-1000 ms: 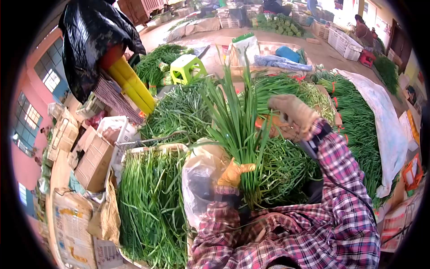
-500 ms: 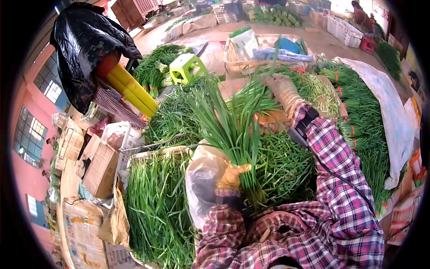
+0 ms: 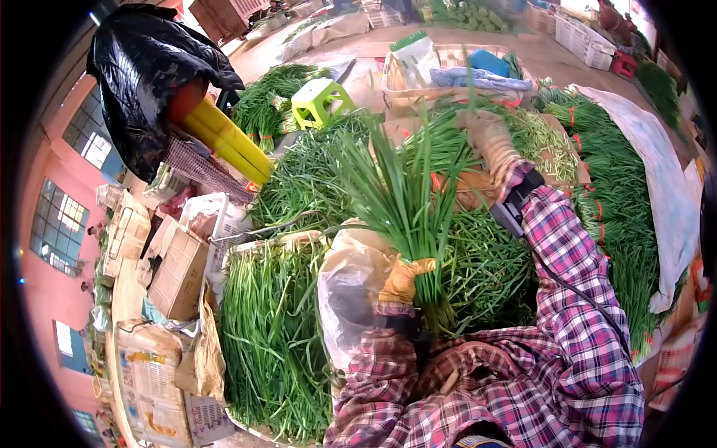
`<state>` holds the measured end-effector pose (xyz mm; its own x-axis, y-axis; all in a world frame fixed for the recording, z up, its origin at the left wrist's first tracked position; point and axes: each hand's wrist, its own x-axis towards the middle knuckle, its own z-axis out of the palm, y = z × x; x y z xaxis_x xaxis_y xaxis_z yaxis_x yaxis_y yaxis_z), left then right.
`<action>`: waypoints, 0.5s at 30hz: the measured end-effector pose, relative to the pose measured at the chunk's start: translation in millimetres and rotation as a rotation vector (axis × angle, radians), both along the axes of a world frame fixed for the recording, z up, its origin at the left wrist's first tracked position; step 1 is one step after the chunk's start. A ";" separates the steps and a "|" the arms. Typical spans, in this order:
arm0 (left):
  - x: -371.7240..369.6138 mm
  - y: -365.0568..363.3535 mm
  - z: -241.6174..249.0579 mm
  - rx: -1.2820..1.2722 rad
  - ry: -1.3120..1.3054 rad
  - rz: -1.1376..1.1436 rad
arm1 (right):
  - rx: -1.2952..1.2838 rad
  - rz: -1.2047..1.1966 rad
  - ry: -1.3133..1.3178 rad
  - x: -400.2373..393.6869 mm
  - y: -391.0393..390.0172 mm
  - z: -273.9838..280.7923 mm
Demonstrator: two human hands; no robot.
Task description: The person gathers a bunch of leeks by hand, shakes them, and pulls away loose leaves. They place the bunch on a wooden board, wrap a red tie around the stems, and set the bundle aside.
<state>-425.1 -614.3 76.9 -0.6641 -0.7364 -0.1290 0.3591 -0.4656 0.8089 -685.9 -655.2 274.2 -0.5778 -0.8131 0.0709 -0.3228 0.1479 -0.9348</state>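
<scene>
My left hand [image 3: 407, 281], in an orange-yellow glove, is closed round the lower stems of an upright bunch of garlic chives [image 3: 407, 201]. The long leaves fan upward and away from me. My right hand [image 3: 484, 133], in a dirty tan glove, reaches forward beside the leaf tips. Its fingers look pinched at a long leaf [image 3: 469, 78], which is blurred. Loose chives [image 3: 489, 261] lie below the held bunch, and a dense pile of them [image 3: 276, 336] fills the space left of my left arm. Clear plastic [image 3: 347, 276] lies by my left wrist.
Tied green bunches [image 3: 609, 179] line the right, beside a pale cloth [image 3: 657, 172]. Ahead are a lime-green stool [image 3: 321, 101] and a crate [image 3: 399, 93] with a blue cloth. Yellow posts [image 3: 228, 142] under black plastic [image 3: 149, 82] rise at left, near cardboard boxes [image 3: 175, 272].
The view has shifted slightly, so most things sit a little further right. My left hand still grips the bunch, whose leaves stand more upright. My right hand stays beside the leaf tips.
</scene>
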 end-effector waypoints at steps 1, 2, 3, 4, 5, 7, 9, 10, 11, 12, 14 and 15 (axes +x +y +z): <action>-0.4 -0.8 7.2 -0.013 -0.065 -0.031 | -0.152 0.048 -0.400 -2.0 7.0 2.6; 0.2 -1.1 6.1 -0.016 -0.062 -0.027 | -0.250 -0.025 -0.490 -1.5 4.3 0.9; 1.0 -0.7 4.1 -0.068 -0.044 -0.051 | -0.235 -0.059 -0.383 -4.5 6.2 3.1; 1.0 -2.8 3.4 -0.121 -0.027 -0.075 | -0.222 -0.093 -0.278 -12.0 9.0 4.6; -1.3 9.0 32.3 -0.029 -0.015 -0.034 | -0.229 -0.086 -0.275 -40.9 -1.3 -9.5; -0.1 11.8 39.5 -0.068 -0.013 -0.037 | 0.095 -0.227 1.021 -106.5 -33.5 -51.5; 1.7 7.6 26.9 -0.009 0.036 -0.086 | 0.434 -0.015 0.988 -40.5 9.6 28.7; 1.0 5.9 28.9 -0.013 0.040 -0.084 | 0.592 0.103 0.968 -4.8 32.3 71.5; 0.3 6.5 32.2 -0.014 0.007 -0.097 | 0.433 0.145 0.899 7.9 31.7 82.0; -0.9 8.9 35.3 -0.014 -0.026 -0.110 | 0.318 0.252 0.923 20.5 32.3 90.8; -4.0 13.3 38.5 -0.076 -0.051 -0.095 | 0.281 0.334 0.671 56.9 24.8 104.4; -5.5 14.4 36.6 -0.105 -0.066 -0.091 | 0.346 0.308 0.404 72.6 19.5 109.2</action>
